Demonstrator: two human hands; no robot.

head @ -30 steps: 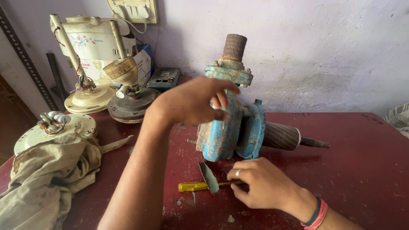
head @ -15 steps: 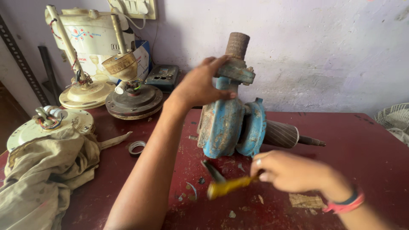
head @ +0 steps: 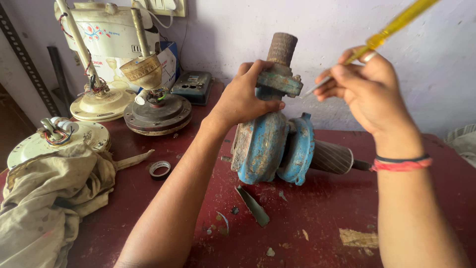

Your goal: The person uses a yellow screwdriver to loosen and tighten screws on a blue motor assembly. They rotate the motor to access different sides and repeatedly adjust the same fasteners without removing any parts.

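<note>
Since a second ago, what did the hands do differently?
The right hand picked the yellow screwdriver up off the red table and raised it, tip toward the rusty pipe flange. The left hand kept holding the top of the blue pump, which stayed put.

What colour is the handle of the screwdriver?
Translucent yellow screwdriver handle, held in the right hand; head view.

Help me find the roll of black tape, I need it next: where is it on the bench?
The roll of black tape lies flat on the red table, left of the blue pump, just beside the left forearm and right of the beige cloth.
</note>
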